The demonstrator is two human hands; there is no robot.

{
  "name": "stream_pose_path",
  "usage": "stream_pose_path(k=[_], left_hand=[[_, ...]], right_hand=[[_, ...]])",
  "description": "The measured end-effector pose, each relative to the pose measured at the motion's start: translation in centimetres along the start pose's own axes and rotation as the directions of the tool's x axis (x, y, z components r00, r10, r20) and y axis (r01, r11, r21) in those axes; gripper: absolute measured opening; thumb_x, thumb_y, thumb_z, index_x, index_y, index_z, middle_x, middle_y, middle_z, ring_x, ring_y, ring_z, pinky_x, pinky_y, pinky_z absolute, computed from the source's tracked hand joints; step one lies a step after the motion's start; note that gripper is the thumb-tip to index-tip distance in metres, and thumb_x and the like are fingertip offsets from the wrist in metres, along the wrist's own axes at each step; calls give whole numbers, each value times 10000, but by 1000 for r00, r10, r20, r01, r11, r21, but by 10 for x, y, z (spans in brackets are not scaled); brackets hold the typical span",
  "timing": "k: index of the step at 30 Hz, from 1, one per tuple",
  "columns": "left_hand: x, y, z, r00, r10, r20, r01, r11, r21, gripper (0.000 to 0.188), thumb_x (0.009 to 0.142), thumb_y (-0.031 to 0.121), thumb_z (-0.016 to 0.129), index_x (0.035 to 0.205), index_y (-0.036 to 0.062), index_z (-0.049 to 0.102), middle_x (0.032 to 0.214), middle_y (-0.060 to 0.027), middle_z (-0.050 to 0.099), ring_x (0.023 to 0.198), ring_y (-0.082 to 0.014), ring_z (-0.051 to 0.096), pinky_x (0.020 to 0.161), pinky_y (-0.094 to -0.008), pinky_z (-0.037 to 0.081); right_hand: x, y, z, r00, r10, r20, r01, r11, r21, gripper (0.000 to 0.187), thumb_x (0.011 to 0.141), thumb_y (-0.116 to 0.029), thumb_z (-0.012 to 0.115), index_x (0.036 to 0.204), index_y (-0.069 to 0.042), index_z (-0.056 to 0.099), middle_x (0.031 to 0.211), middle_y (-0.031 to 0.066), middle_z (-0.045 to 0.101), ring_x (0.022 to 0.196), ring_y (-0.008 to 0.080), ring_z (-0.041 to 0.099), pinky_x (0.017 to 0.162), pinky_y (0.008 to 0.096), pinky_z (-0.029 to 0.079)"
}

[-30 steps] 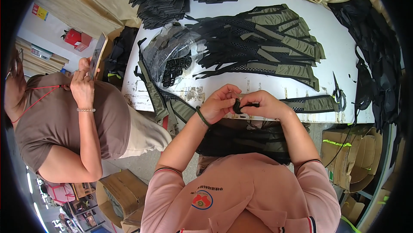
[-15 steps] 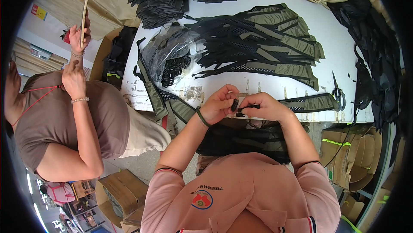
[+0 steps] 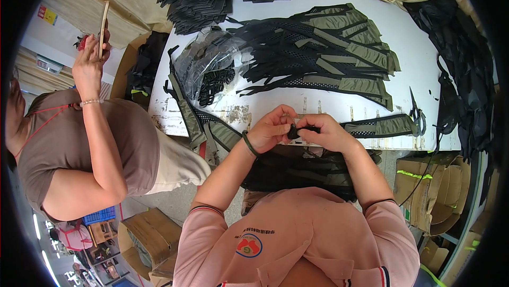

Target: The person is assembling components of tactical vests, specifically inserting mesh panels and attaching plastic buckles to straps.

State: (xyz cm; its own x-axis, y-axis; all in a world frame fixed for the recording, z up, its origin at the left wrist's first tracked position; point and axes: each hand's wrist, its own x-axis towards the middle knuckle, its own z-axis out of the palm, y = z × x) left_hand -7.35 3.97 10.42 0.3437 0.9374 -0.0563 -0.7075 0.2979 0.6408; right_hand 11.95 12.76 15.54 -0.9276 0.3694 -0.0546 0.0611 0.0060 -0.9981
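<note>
Close together at the table's near edge, my left hand (image 3: 271,131) and my right hand (image 3: 327,133) are both closed. Between thumb and fingers, the left pinches a small black buckle (image 3: 292,132). My right fingers grip a black strap (image 3: 314,129) right beside it; whether it passes through the buckle is hidden by the fingers. A green and black mesh shoulder strap (image 3: 383,127) lies to the right of my right hand. Left of my left hand, another shoulder strap (image 3: 221,134) hangs over the edge. Black buckles (image 3: 214,89) spill from a clear plastic bag (image 3: 193,59).
Shoulder straps (image 3: 339,48) are fanned out across the white table (image 3: 313,104). Stacks of black pieces (image 3: 199,3) stand at the far left. A person (image 3: 95,149) holds a phone (image 3: 103,29) at left. Cardboard boxes (image 3: 424,191) sit at right; black bags (image 3: 461,75) hang there.
My fingers have shifted slightly around the buckle, and the strap end has come nearer to it. The other person's free hand has risen to the phone.
</note>
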Motion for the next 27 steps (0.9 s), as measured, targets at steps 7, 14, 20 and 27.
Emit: stream_pose_path(k=[7, 14, 20, 27], left_hand=[[3, -4, 6, 991, 120, -62, -119, 993, 17, 290, 875, 52, 575, 1134, 96, 454, 884, -25, 562, 695, -99, 539, 604, -202, 435], [5, -6, 8, 983, 163, -89, -167, 985, -35, 287, 874, 45, 574, 1130, 84, 451, 882, -31, 562, 688, -99, 538, 607, -198, 432], [4, -8, 8, 984, 154, -86, -158, 987, -41, 292, 872, 44, 576, 1131, 86, 447, 885, -28, 559, 691, -99, 542, 601, -201, 437], [4, -9, 9, 987, 152, -45, -153, 988, -29, 291, 874, 43, 573, 1130, 98, 446, 880, -17, 557, 703, -98, 555, 583, -194, 442]], right_hand=[[-3, 6, 8, 995, 39, -88, -19, 977, 211, 100, 866, -71, 571, 928, 6, 586, 814, -18, 570, 738, 48, 504, 654, 204, 421], [-4, -4, 14, 990, 63, -129, -14, 938, 347, 146, 869, -57, 584, 988, 26, 600, 856, 6, 600, 771, 54, 536, 700, 204, 447], [-7, -14, 8, 996, 7, -90, 1, 997, 82, 154, 861, -51, 601, 988, 35, 603, 904, 37, 625, 830, 78, 562, 744, 218, 467], [-7, -9, 10, 993, 76, -87, -42, 940, 340, 128, 873, -60, 587, 964, 26, 612, 913, 47, 629, 838, 76, 577, 751, 212, 471]])
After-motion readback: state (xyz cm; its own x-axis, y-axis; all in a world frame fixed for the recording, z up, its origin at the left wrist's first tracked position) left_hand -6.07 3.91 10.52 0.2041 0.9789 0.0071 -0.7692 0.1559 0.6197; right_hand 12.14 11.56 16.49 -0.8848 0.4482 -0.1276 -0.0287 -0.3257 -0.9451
